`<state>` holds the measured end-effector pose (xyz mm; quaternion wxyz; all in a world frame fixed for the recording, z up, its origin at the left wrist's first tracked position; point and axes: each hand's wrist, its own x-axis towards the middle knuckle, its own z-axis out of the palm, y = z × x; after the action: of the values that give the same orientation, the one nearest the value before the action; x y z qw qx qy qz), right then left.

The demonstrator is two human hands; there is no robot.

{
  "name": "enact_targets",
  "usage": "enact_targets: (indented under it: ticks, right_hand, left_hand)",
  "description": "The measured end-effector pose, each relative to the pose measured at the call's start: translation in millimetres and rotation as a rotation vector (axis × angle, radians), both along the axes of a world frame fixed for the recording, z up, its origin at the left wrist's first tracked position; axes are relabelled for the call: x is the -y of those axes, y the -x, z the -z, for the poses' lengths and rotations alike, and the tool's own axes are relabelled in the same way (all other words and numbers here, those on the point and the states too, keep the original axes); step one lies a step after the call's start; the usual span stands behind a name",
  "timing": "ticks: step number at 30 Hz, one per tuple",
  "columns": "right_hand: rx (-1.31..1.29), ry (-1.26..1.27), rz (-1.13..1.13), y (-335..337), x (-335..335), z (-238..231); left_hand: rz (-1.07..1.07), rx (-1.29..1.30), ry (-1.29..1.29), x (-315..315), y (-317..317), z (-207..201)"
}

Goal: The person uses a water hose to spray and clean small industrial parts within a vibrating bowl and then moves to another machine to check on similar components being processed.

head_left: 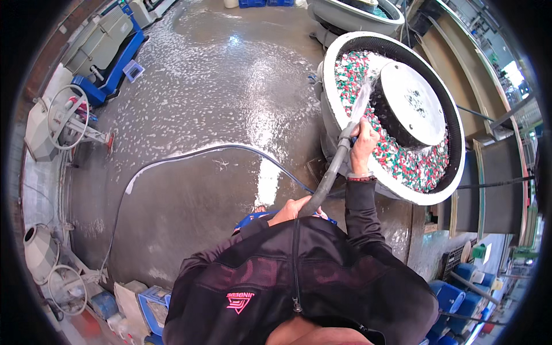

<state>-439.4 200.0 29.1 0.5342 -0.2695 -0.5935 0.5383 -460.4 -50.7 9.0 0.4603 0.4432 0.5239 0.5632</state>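
Note:
My right hand (363, 144) is wrapped round a thick grey hose (333, 171) near its outlet, over the near left rim of a large round tub (328, 86). Water (362, 99) streams from the hose into the tub. Red, green and white small pieces (397, 167) fill the ring-shaped channel round a raised hub with a round white top (415, 103). Lower on the hose, close to my body, my left hand (289, 211) grips it. The fingers of that hand are partly hidden by the hose and my jacket.
A second round tub (345, 17) stands behind the first. A thin dark hose (201, 152) curves across the wet, foamy floor (201, 86). Machines with handwheels (68, 117) line the left side. Blue containers (460, 296) stand at the lower right, beside metal panels (489, 184).

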Motion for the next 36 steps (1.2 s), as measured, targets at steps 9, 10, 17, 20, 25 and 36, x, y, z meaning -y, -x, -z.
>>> enact_targets:
  ticks: [9,10,17,20,25,36]
  right_hand:
    - [-0.043,-0.029,0.093,30.1,16.6,-2.8]
    - [-0.052,-0.021,0.084,33.6,17.0,-3.4]
    - [0.041,-0.05,0.036,52.9,29.5,-13.0]
    - [0.075,-0.068,0.023,60.2,31.5,-11.6]
    - [0.085,0.046,0.061,56.6,25.6,11.1]
    - [0.041,0.013,0.1,51.4,7.3,23.9]
  left_hand:
    - [0.054,-0.036,-0.079,15.9,50.8,-10.0]
    - [0.045,-0.019,-0.06,17.6,53.3,-14.6]
    - [0.003,0.022,-0.061,28.3,65.3,-11.9]
    - [-0.017,0.034,-0.059,29.0,69.2,-6.1]
    - [-0.038,-0.036,-0.059,21.1,71.2,0.1]
    - [-0.07,-0.07,0.038,9.0,74.2,-1.4]
